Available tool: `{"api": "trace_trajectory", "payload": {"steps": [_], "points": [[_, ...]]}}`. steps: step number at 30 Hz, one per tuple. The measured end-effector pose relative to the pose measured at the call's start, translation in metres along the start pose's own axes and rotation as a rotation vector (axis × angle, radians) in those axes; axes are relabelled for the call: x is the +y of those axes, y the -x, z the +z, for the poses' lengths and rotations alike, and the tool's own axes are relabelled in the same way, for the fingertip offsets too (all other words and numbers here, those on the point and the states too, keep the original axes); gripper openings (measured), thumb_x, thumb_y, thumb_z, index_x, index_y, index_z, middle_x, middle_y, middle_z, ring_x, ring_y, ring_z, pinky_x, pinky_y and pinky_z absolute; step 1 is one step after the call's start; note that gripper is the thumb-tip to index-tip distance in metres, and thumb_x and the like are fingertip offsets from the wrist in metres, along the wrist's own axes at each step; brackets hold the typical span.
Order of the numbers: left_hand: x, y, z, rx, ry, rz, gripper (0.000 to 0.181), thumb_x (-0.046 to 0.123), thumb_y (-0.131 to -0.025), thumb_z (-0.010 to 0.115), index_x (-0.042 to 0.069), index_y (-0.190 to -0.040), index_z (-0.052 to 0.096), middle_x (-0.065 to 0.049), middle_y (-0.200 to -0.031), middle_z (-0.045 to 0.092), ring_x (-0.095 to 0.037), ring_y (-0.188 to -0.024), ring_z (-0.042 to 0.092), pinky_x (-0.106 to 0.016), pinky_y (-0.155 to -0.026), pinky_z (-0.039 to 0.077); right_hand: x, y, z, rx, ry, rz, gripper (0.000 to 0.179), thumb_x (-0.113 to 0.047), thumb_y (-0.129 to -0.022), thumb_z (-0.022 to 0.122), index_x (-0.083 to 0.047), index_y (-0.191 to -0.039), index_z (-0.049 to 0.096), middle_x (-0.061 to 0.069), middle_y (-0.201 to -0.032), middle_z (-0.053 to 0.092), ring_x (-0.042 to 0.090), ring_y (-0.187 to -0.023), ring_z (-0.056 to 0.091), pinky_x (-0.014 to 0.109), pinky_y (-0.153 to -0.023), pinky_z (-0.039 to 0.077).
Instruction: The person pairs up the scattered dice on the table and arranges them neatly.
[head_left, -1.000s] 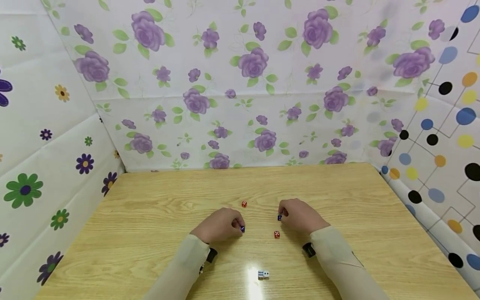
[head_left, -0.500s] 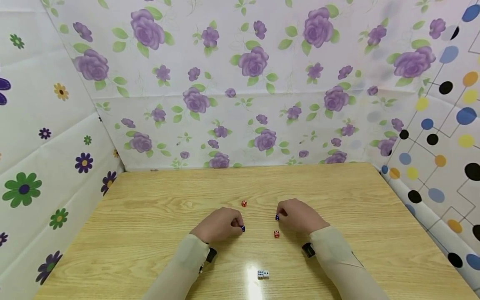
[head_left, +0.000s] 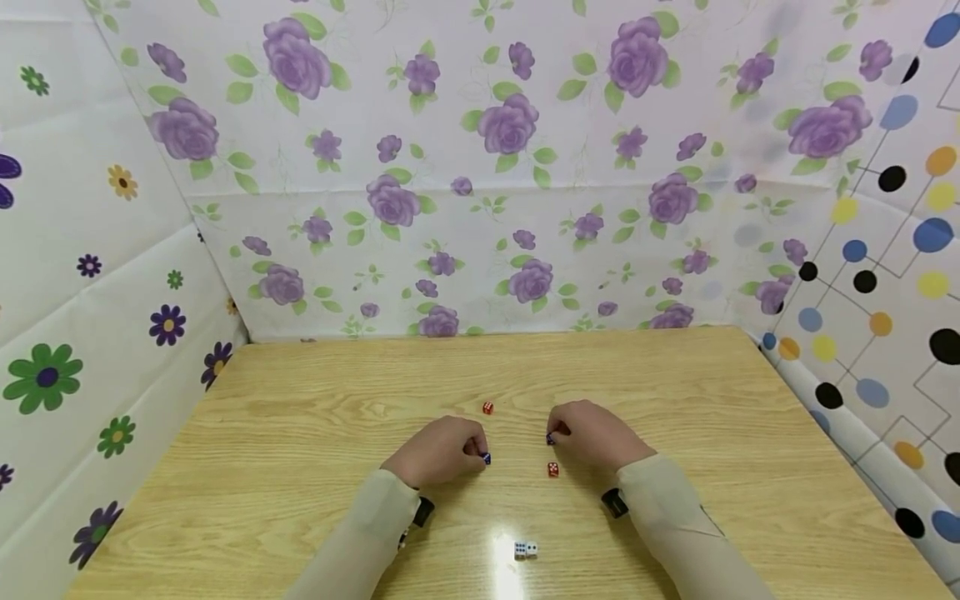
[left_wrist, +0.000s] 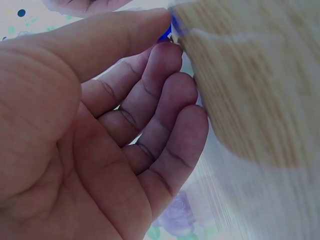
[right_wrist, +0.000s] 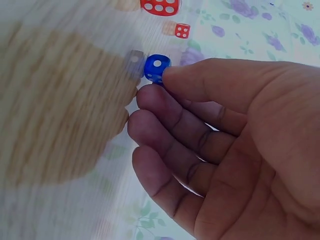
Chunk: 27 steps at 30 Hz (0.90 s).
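My left hand (head_left: 438,450) pinches a small blue die (head_left: 487,458) between thumb and fingertips, low over the wooden table. In the left wrist view the thumb and index finger hide most of that die (left_wrist: 165,36). Across from it, my right hand (head_left: 596,433) holds a second blue die (head_left: 551,439) at its fingertips. The right wrist view shows this die (right_wrist: 157,67) right at the tabletop, a white pip facing up and its reflection beside it. One red die (head_left: 488,407) lies beyond the left hand; another red die (head_left: 552,469) sits just nearer than the right fingertips.
Two white dice, a left one (head_left: 521,550) and a right one (head_left: 532,549), stand side by side near the front of the wooden table (head_left: 337,383). Behind the table hangs a flowered cloth (head_left: 465,233), with patterned cloths at both sides.
The right hand has slid slightly left with its blue die, toward the left hand. The left hand stays almost in place, its die still pinched. The red and white dice have not moved.
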<state>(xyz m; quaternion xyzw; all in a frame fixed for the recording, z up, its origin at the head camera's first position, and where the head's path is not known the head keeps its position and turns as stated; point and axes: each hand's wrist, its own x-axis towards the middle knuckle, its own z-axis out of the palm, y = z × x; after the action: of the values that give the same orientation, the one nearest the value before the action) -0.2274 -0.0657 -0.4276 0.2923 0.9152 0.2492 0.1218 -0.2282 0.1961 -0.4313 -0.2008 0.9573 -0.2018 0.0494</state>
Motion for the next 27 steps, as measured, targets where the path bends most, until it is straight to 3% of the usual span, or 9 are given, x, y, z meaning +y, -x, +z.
{"api": "trace_trajectory", "payload": {"steps": [27], "points": [[0.0007, -0.0043, 0.0003, -0.011, 0.044, -0.003, 0.003, 0.019, -0.086, 0.07, 0.018, -0.088, 0.068, 0.012, -0.08, 0.061, -0.004, -0.068, 0.055, -0.025, -0.065, 0.046, -0.0011, -0.0031, 0.0051, -0.001, 0.022, -0.068, 0.009, -0.022, -0.092, 0.062, -0.022, -0.085, 0.068, -0.015, -0.079, 0.06, 0.002, -0.068, 0.052, 0.029, -0.067, 0.046]]}}
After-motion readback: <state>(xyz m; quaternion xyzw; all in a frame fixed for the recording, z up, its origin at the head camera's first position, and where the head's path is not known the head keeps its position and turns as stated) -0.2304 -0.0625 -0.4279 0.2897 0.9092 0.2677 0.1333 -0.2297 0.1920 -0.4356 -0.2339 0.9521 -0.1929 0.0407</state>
